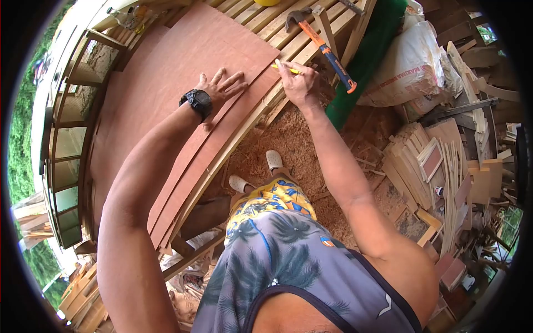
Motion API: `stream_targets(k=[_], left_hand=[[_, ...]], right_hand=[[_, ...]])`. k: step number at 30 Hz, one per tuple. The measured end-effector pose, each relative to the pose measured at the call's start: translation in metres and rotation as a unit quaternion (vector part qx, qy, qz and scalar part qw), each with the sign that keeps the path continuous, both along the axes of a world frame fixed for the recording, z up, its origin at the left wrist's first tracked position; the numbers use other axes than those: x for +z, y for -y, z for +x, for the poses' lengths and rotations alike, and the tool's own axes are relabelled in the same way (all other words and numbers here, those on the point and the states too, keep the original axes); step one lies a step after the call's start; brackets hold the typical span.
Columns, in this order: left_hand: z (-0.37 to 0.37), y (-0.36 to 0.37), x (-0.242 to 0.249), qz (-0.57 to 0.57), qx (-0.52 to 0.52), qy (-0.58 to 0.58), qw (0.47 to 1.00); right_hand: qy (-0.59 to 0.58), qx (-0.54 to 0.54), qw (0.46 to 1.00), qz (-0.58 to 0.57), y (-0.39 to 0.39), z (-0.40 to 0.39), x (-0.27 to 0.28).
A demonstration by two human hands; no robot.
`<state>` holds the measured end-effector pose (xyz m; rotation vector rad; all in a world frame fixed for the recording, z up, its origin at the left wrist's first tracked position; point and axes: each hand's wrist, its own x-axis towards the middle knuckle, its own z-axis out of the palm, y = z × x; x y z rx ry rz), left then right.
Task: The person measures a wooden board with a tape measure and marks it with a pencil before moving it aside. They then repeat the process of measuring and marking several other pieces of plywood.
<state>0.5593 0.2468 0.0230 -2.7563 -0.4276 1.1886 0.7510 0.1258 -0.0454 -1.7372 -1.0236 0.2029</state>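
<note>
My left hand, with a black watch on the wrist, lies flat with fingers spread on a large reddish plywood sheet. Under that sheet's near edge, a second strip of plywood shows along the bench side. A yellow pencil is pinched in my right hand, at the far right corner of the sheet. Its tip points left toward the plywood edge. Beyond my right hand, a claw hammer with an orange and dark blue handle rests across the bench slats.
The slatted wooden bench carries the plywood. A green roll and a white sack stand to the right. Wood offcuts pile beyond sawdust on the floor. A glass bottle sits at the upper left.
</note>
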Motion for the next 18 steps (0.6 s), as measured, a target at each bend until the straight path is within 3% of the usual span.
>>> stream_targets(k=[8,11,14,15,18], left_hand=[[-0.003,-0.003,-0.005,0.000,-0.007,0.007,1.000],[-0.005,-0.004,-0.009,0.006,-0.019,0.002,1.000],[-0.009,-0.004,-0.011,0.017,-0.040,0.015,0.999],[-0.010,-0.004,-0.010,0.013,-0.046,0.017,0.999],[-0.015,-0.006,-0.011,0.011,-0.049,0.043,0.998]], right_hand=[[0.075,-0.019,0.997,-0.014,-0.008,-0.022,-0.013],[0.159,-0.003,0.987,-0.002,-0.005,-0.039,-0.009],[0.197,0.049,0.970,-0.136,0.006,-0.081,0.003],[0.225,0.066,0.964,-0.126,0.009,-0.098,0.003],[0.182,0.103,0.956,-0.207,0.024,-0.166,0.003]])
